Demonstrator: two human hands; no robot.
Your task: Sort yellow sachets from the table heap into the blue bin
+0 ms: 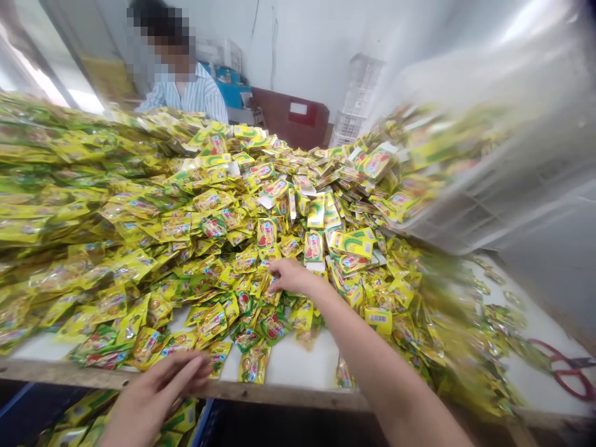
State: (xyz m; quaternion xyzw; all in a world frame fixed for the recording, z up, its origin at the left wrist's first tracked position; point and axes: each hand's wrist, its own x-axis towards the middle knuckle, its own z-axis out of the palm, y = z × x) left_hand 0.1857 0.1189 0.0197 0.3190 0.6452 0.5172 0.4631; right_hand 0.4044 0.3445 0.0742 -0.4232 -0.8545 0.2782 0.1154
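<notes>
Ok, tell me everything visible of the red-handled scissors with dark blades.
The red-handled scissors lie on the white tabletop near the picture's right edge. The two loops, apparently plastic, are spread apart; the dark blades point rightward. A yellow-green packet lies at the farther loop, contact unclear.

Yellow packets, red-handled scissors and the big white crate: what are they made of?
Packets: probably thin, shiny plastic film, wrinkled with bright glints. Scissors: the red handles look like smooth plastic, the darker blades probably metal, but it's blurry there. Crate: seems hard, whitish plastic, judging by its stiff, gridded wall.
</notes>
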